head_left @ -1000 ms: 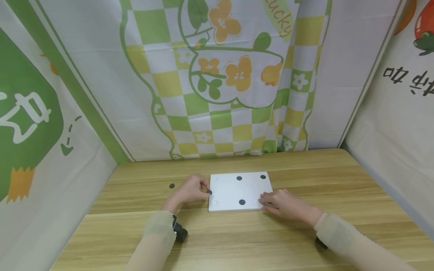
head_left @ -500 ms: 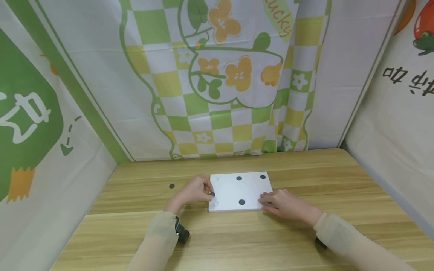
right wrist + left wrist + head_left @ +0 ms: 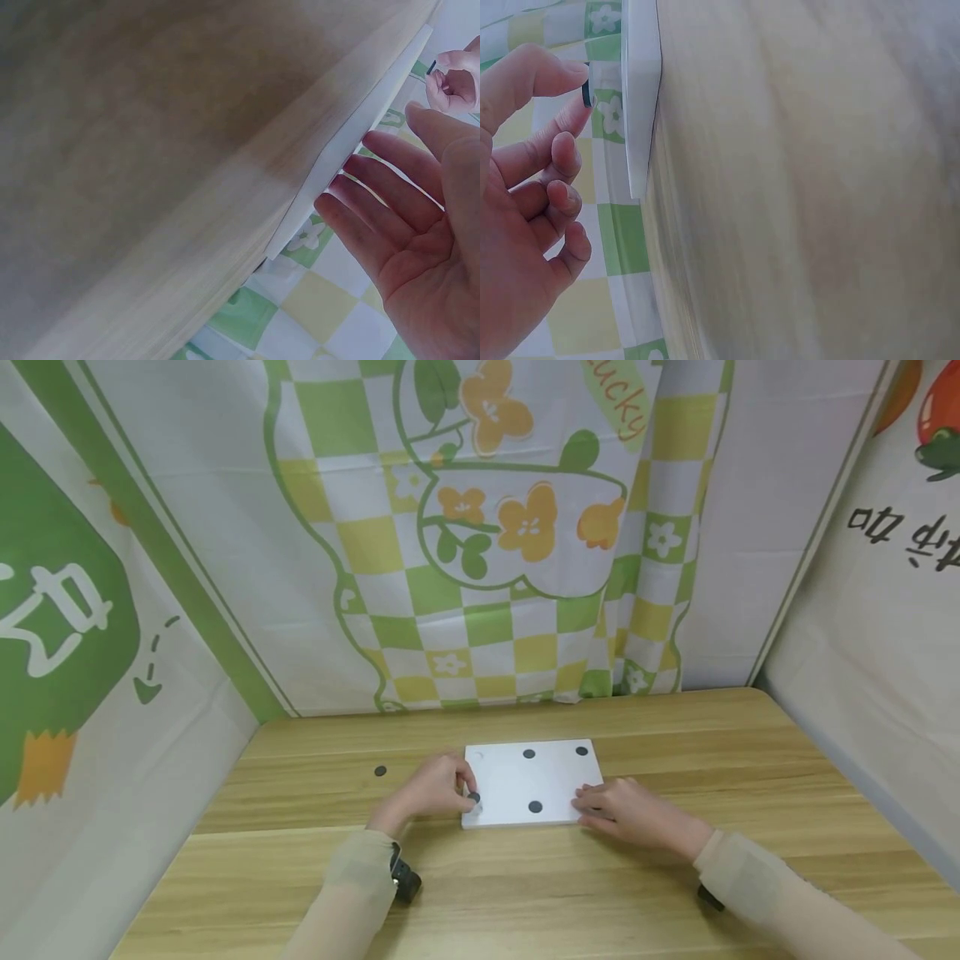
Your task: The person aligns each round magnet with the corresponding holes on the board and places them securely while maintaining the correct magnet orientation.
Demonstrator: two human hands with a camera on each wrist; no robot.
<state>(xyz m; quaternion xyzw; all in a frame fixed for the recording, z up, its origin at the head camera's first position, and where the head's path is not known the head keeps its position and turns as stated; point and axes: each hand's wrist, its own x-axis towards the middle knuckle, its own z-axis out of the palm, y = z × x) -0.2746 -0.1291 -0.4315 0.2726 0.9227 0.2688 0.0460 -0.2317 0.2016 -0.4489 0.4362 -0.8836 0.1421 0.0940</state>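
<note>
A white rectangular board [image 3: 504, 781] lies on the table. Three dark round discs sit on it: one at the top middle [image 3: 528, 754], another at the top right corner [image 3: 582, 751], a third at the bottom middle [image 3: 535, 807]. My left hand [image 3: 437, 787] pinches a small dark disc [image 3: 586, 84] between thumb and index finger, on edge and just off the board's surface, over its lower left corner. A shallow round recess [image 3: 479, 756] shows at the upper left corner. Extended fingers of my right hand [image 3: 630, 810] rest on the board's lower right corner.
One loose dark disc [image 3: 380, 771] lies on the wooden table [image 3: 525, 893], left of the board. A checked curtain [image 3: 487, 635] hangs behind the table's back edge, with printed cloth walls at both sides.
My left hand has carried the pinched disc from beside the board's left edge to the right and nearer me, over the lower left corner. The right hand stays put.
</note>
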